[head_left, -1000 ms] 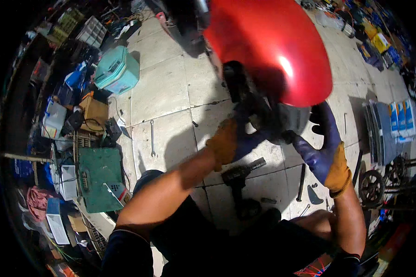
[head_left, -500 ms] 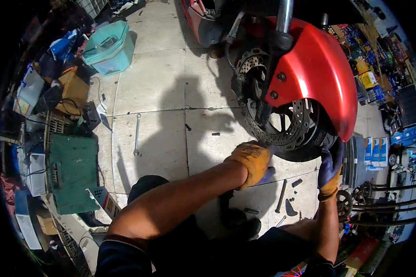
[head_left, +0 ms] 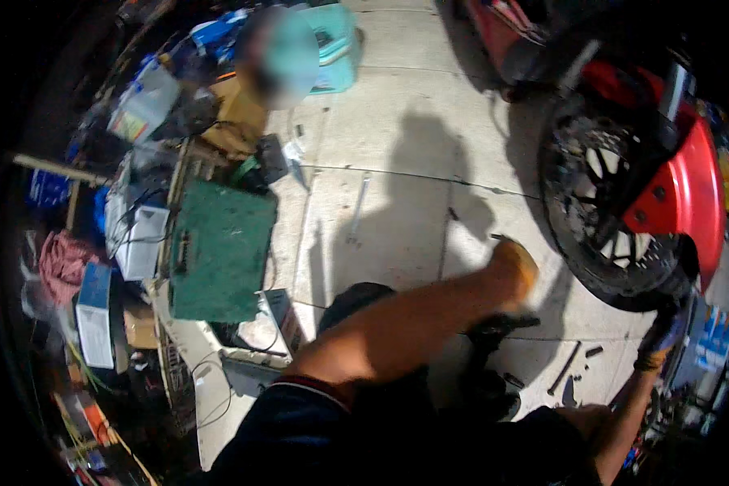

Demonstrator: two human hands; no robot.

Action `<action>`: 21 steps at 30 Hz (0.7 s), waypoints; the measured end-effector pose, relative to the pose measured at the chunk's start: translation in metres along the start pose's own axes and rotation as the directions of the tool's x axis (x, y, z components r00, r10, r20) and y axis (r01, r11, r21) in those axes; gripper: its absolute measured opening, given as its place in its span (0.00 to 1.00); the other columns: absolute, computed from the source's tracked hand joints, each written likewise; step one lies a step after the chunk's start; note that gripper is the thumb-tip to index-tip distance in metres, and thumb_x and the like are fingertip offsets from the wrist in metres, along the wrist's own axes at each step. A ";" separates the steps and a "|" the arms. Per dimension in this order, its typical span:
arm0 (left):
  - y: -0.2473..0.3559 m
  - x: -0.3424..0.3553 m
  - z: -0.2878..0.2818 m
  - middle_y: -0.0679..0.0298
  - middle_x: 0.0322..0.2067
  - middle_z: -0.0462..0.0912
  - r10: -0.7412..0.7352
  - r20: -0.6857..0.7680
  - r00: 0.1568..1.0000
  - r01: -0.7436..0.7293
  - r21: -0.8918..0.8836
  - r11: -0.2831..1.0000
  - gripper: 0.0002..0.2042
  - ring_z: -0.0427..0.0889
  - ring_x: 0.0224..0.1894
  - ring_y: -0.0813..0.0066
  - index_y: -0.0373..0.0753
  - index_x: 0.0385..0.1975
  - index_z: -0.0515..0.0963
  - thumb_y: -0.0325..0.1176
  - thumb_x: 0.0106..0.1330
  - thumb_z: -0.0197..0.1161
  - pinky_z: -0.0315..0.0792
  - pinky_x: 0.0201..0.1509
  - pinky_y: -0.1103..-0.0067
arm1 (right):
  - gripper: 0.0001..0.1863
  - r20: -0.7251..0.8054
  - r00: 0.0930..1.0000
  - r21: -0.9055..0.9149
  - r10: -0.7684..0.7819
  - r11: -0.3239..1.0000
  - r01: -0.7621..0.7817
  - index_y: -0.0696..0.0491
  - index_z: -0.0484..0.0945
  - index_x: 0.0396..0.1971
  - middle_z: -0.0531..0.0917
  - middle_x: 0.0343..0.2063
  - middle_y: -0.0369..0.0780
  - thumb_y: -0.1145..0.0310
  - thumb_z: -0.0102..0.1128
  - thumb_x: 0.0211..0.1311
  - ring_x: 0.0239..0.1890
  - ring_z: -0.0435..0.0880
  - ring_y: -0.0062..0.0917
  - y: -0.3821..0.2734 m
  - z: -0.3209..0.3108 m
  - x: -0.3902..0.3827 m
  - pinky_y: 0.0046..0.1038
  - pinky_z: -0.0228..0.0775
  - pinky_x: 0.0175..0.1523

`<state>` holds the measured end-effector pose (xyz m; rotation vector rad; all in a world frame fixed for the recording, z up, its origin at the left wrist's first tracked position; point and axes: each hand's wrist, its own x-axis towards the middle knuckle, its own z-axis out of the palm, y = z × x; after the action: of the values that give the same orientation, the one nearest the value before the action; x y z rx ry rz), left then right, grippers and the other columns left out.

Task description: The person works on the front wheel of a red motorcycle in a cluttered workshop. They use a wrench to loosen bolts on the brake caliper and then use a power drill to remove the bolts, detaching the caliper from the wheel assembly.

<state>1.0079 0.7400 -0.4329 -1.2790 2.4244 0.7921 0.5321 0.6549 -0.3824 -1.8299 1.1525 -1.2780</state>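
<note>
My left hand (head_left: 513, 272), in an orange work glove, is low over the floor left of a motorcycle's front wheel. It is motion-blurred and its fingers are hidden. A small black piece (head_left: 498, 236) shows at its far edge; whether the hand touches it I cannot tell. On the right, my gloved right hand (head_left: 662, 338) grips the lower edge of the front wheel (head_left: 616, 293), partly in shadow. Above the wheel curves a red fender (head_left: 692, 190). A dark bolt-like piece (head_left: 452, 214) lies on the floor beyond my left hand.
A wrench (head_left: 360, 206) lies on the tiled floor. Near my legs are a long dark bolt (head_left: 564, 368) and several small parts. Left stand a green case (head_left: 223, 251) and cluttered boxes; a turquoise bin (head_left: 336, 57) is at the back. Blue-and-white boxes (head_left: 717, 328) stand right.
My left hand has left the wheel's lower edge and moved left over the floor. My right hand stays at the tyre. The view has shifted left, so the wheel appears further right.
</note>
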 end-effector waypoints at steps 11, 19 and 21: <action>0.149 0.059 0.001 0.67 0.38 0.87 0.139 0.062 0.988 -0.150 0.249 0.957 0.15 0.82 0.45 0.65 0.50 0.38 0.88 0.42 0.48 0.71 0.72 0.42 0.56 | 0.22 0.027 1.000 -0.294 -0.015 0.955 0.023 0.60 0.69 0.62 0.69 0.64 0.46 0.64 0.46 0.74 0.64 0.69 0.33 -0.078 0.051 0.010 0.32 0.60 0.67; 0.110 0.019 -0.016 0.69 0.38 0.88 0.224 0.027 0.974 -0.224 0.234 0.946 0.16 0.83 0.46 0.66 0.47 0.37 0.88 0.36 0.44 0.74 0.74 0.42 0.62 | 0.29 0.099 0.984 -0.617 -0.148 0.767 0.177 0.61 0.58 0.69 0.67 0.67 0.47 0.60 0.42 0.76 0.69 0.64 0.33 -0.116 0.037 0.011 0.34 0.53 0.73; 0.116 0.026 -0.022 0.60 0.52 0.78 0.232 -0.007 0.973 -0.224 0.223 0.949 0.21 0.77 0.56 0.61 0.41 0.49 0.79 0.34 0.52 0.66 0.69 0.55 0.63 | 0.30 -0.003 0.998 -0.479 0.056 0.877 -0.051 0.59 0.57 0.71 0.64 0.69 0.46 0.65 0.47 0.73 0.69 0.64 0.33 -0.156 0.066 0.006 0.34 0.52 0.73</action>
<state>0.8977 0.7622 -0.3887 -0.9487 2.6329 0.5391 0.6428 0.7169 -0.2703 -2.1264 1.6123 -1.0047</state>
